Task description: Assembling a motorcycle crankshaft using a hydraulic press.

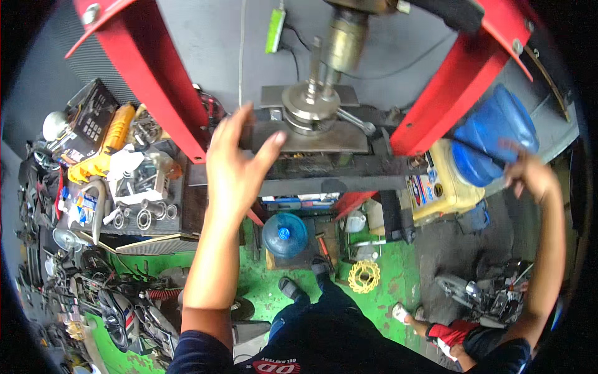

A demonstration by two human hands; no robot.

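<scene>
My left hand [240, 149] is raised with fingers and thumb spread, holding nothing, just left of a round metal hub [310, 106]. The hub sits on metal plates [330, 142] across the bed of a red-framed shop press. Upright rods or bolts stand on the hub, under the press ram [344, 42], which is slightly blurred. A silver wrench [356, 120] lies against the hub's right side. Out at the right, my right hand [532, 171] closes around the end of a long black lever [476, 149]; its fingers are somewhat smeared by motion.
Red press posts [152, 75] rise on both sides. Bearings [144, 218] and tools crowd the left bench. A blue drum [498, 134] and yellowish jerrycan [451, 181] stand right. Below are a water jug [284, 235], hammer [324, 246] and yellow disc [364, 276]. Another person [455, 336] crouches lower right.
</scene>
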